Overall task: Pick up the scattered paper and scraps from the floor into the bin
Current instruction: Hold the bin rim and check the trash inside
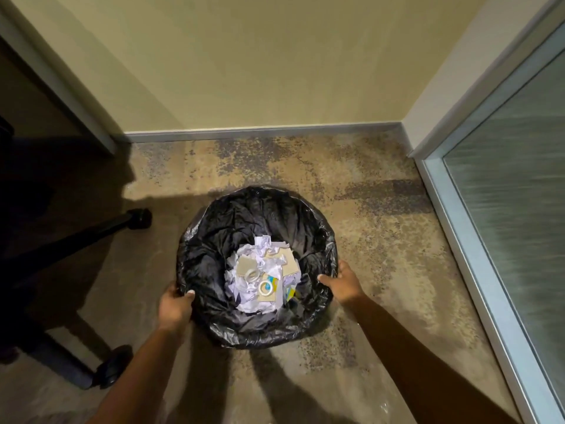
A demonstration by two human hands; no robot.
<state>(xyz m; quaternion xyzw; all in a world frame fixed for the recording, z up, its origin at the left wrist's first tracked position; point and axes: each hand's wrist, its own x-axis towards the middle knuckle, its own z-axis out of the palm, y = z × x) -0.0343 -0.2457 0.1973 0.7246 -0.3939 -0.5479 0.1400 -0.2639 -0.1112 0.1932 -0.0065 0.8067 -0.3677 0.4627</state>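
The bin (pixel 329 240), lined with a black bag (pixel 232 221), stands on the floor (pixel 382 240) near the far wall (pixel 260 71), with a chair leg (pixel 76 237) to its left. The crumpled paper (pixel 260 246) lies heaped in its bottom, mixed with cardboard scraps (pixel 290 265) and a tape roll (pixel 265 287).

The left hand (pixel 177 307) grips the near-left rim, its fingers (pixel 171 290) curled outside and the thumb hooked over the edge. The right hand (pixel 342 283) holds the near-right rim, thumb inside and fingers outside. Holding opposite sides likely keeps the bin level, so it can be lifted or shifted without spilling; the collecting looks largely finished.
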